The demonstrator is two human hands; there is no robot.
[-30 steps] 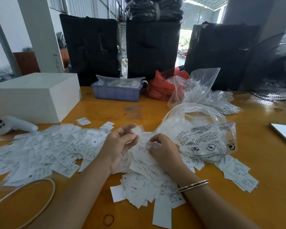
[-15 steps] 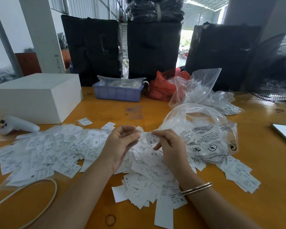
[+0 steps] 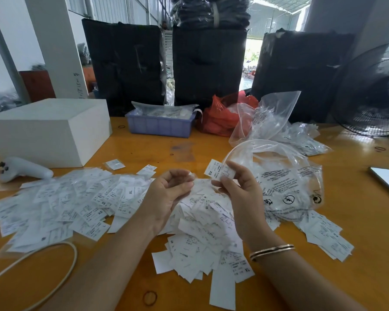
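The right hand point(image 3: 240, 194) was raised above the counter point(image 3: 357, 232), with thumb and fingers clamped on one white size label point(image 3: 219, 172). The label was held clear of the heap, near the mouth of the clear plastic bag point(image 3: 285, 182); its printed face showed the letters XS upside down.

The left hand point(image 3: 166, 196) was just left of the right hand, palm up, fingers loosely curled. Whether it pinched anything could not be determined.

The loose label pile point(image 3: 202, 232) lay on the counter directly beneath and nearer than both hands. A second spread of labels point(image 3: 65, 205) lay to the left. The clear plastic bag rested to the right, touching the pile.

Farther back stood a white box point(image 3: 47, 129) at left, a blue tray point(image 3: 160, 126) at centre and a red bag point(image 3: 220, 117) beside it.
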